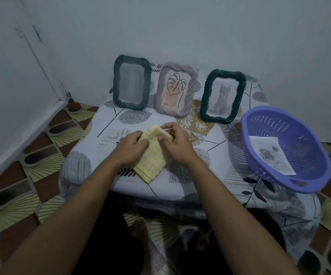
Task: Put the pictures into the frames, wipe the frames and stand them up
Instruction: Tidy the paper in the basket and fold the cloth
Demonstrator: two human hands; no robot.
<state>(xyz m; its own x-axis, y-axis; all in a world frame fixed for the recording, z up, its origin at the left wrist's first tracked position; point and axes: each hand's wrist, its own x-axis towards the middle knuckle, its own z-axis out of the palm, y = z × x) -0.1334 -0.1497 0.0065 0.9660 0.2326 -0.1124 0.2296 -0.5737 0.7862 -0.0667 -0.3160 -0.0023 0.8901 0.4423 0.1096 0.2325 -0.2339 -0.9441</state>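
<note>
Both hands clamped on yellow cloth (150, 157): left hand (130, 147), right hand (175, 144).

A: Is there any writing to read here?

B: None is legible. The leaf drawing (175, 86) in the lilac frame (177, 67), upper centre, has a tiny mark at its lower left, too small to read.

A: And the sheet (270, 153) in the purple basket (303, 139), right?

B: Too blurred to tell.
</note>
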